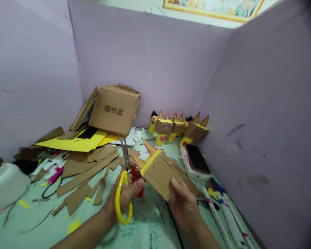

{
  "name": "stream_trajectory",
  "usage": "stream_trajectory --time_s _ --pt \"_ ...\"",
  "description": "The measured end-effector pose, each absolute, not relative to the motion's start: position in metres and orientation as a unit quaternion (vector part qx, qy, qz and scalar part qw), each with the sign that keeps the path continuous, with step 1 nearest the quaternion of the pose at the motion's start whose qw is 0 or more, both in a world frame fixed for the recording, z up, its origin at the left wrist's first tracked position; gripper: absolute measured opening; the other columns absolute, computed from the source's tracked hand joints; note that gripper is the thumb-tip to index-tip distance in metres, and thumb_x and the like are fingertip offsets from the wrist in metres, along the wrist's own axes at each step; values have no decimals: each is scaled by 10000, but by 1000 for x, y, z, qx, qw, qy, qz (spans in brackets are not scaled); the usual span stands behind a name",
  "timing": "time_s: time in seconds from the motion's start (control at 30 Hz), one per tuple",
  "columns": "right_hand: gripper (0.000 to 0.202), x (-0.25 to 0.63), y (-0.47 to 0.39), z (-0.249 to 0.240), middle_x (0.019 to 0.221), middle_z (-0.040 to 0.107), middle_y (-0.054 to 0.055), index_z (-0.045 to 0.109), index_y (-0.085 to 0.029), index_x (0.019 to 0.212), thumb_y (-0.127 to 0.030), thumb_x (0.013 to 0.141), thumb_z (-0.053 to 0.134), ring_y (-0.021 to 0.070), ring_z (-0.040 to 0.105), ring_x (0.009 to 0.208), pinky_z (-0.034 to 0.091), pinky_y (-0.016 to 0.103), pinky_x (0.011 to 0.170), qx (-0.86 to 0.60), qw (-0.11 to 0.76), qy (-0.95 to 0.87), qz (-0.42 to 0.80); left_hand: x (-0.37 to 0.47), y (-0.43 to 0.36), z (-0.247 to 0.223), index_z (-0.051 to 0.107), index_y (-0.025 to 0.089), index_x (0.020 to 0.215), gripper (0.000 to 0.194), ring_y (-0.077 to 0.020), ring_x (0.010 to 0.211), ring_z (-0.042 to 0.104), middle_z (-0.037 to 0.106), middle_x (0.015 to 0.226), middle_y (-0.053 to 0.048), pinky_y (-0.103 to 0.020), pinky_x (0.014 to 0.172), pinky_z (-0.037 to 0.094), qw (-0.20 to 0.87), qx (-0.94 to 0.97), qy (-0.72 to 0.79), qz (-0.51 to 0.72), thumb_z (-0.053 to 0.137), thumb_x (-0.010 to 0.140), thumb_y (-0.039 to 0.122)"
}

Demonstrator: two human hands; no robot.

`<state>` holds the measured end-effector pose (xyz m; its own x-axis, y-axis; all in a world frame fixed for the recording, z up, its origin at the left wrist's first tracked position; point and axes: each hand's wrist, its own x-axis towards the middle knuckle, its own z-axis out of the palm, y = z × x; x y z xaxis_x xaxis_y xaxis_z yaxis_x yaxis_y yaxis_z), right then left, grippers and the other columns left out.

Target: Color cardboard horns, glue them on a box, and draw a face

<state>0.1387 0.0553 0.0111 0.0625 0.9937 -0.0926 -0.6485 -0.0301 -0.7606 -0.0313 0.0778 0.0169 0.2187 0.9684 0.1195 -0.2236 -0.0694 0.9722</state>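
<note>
My left hand (129, 190) is closed around a pair of scissors (124, 207) with one yellow and one red handle loop. The blades point up and away from me, nearly together. In my right hand (184, 204) is a cardboard piece (162, 174), a corrugated box shape pinched at its lower right corner. A yellow strip edges its upper left side, and two pointed ears with pink borders stick out there. The tip of the lower ear is close to my left fingers; whether they touch it I cannot tell.
Cardboard scraps (80, 176) and yellow paper (75, 141) lie at left, before a cardboard box (115, 110). Finished-looking cardboard-headed figures (164, 128) stand at the back. A phone (197, 158) and several markers (228, 214) are at right. A white bowl (7, 186) sits at far left.
</note>
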Motion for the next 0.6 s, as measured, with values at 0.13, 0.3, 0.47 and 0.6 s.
stream_trajectory --time_s 0.13,0.3,0.47,0.6 --pt "496 163 61 23 893 746 27 595 -223 1204 -360 728 623 270 666 898 516 404 788 -394 683 -188 586 -43 88 25 478 208 961 357 -164 724 636 649 821 -17 -263 612 496 536 511 411 532 619 791 488" --pt "367 184 60 25 874 753 79 717 -150 985 -357 683 693 310 669 885 490 409 798 -406 567 -298 652 -66 108 35 467 194 929 453 -118 545 578 629 728 2 -213 455 440 545 541 403 498 647 731 559" --pt "326 182 55 18 793 746 77 742 -124 862 -383 663 741 229 661 712 474 307 640 -449 424 -365 696 -71 97 42 491 184 951 505 -135 574 592 649 790 -49 -207 432 433 631 602 361 330 650 704 594" --pt "323 172 52 20 753 740 67 746 -118 852 -404 708 711 205 653 688 457 270 615 -406 350 -432 725 -59 81 50 491 199 874 402 -73 417 459 542 619 50 -167 348 333 637 628 378 239 655 717 530"
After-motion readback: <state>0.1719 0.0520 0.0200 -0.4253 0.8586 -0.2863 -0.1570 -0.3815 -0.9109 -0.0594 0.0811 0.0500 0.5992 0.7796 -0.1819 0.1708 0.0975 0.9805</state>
